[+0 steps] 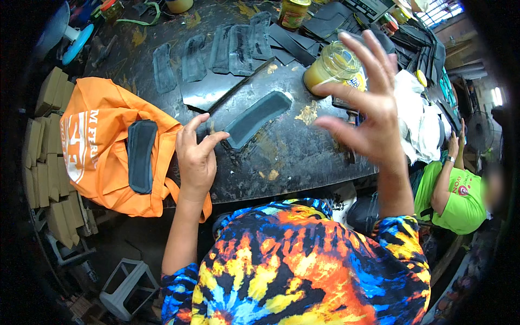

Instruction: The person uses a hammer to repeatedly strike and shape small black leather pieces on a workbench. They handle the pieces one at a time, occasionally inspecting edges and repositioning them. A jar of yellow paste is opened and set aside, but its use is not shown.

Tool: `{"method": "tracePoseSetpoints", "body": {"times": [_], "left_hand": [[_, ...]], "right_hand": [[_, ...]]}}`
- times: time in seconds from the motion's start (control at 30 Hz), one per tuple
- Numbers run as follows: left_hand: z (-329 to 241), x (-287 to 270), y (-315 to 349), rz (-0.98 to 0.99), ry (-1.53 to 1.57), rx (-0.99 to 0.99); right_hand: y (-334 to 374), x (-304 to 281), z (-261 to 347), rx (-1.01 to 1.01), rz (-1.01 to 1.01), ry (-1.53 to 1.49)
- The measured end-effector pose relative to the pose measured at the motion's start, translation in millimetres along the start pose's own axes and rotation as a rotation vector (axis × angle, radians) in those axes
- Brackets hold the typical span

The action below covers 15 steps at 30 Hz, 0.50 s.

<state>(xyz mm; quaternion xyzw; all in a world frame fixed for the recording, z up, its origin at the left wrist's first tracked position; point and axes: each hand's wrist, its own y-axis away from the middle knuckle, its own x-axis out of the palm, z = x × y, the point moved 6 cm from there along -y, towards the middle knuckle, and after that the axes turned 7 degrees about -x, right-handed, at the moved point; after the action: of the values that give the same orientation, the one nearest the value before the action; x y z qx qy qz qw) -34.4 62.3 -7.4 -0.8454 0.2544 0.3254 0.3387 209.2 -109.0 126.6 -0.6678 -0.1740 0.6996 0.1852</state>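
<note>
A curved dark grey strip [260, 119] lies flat on the black worktable [303, 157], slanting up to the right. My left hand [196, 154] is at its near left end, thumb and forefinger apart; the thumb tip is at the strip's edge, and I cannot tell if it touches. Raised over the table's right side, my right hand [374, 111] is slightly blurred, with fingers spread and nothing in them. Just behind its fingers stands an uncapped clear jar [319, 73] with yellowish contents. Left of my left hand, another dark padded strip [142, 157] rests on an orange cloth bag [103, 119].
Several dark strips [193, 58] lie toward the back, some on a shiny black sheet [208, 93]. Black flat pieces [341, 19] and white bundled material [417, 119] fill the right. Cardboard stacks [51, 157] and a grey stool [127, 287] stand left. A person in green [452, 189] is at right.
</note>
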Motion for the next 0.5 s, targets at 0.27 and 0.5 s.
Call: {"method": "tracePoseSetpoints", "body": {"times": [0.27, 0.5], "left_hand": [[-8, 4, 1, 0.074, -0.084, 0.016], [-4, 2, 0, 0.056, -0.016, -0.030]], "right_hand": [[20, 135, 30, 0.163, 0.321, -0.240], [39, 141, 19, 0.055, 0.280, -0.012]]}}
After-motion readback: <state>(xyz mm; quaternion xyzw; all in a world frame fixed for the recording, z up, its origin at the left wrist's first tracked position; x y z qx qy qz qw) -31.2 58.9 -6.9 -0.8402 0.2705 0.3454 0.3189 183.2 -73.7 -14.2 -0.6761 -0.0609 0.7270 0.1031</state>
